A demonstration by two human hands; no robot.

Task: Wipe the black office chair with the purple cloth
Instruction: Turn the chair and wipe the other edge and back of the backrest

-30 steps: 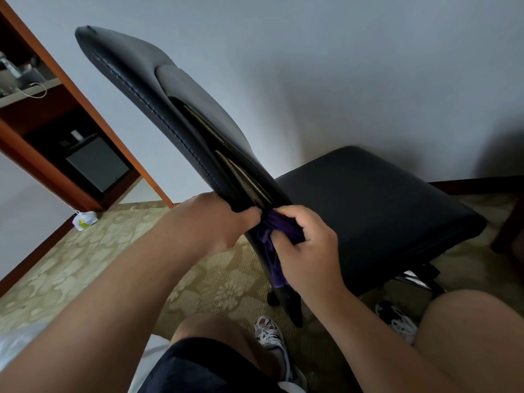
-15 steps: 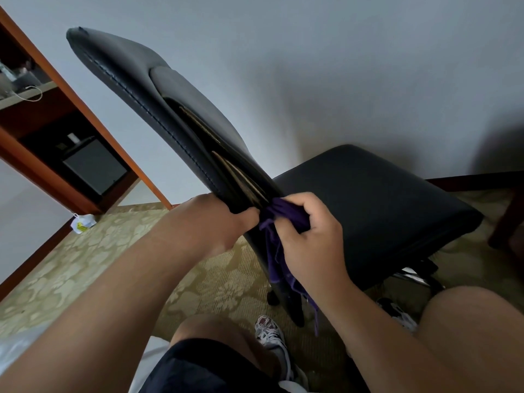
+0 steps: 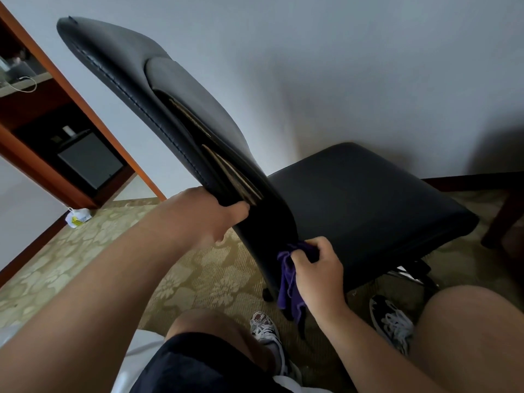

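Observation:
The black office chair [image 3: 365, 194] stands in front of me, its backrest leaning up to the upper left and its seat to the right. My left hand [image 3: 207, 219] grips the lower edge of the backrest, thumb wrapped over it. My right hand [image 3: 317, 270] holds the bunched purple cloth [image 3: 289, 282] against the narrow bottom of the backrest, just above the chair's base. Part of the cloth hangs down below my palm.
A wooden cabinet [image 3: 93, 114] with a dark box on a shelf stands at the left. A small white packet [image 3: 76, 218] lies on the patterned carpet by it. My knees and sneakers [image 3: 394, 321] sit close under the chair. A dark wooden leg [image 3: 502, 219] is at right.
My right hand has slid the purple cloth down the backrest's edge, away from my left hand, toward the chair's base. The left hand keeps its grip on the backrest.

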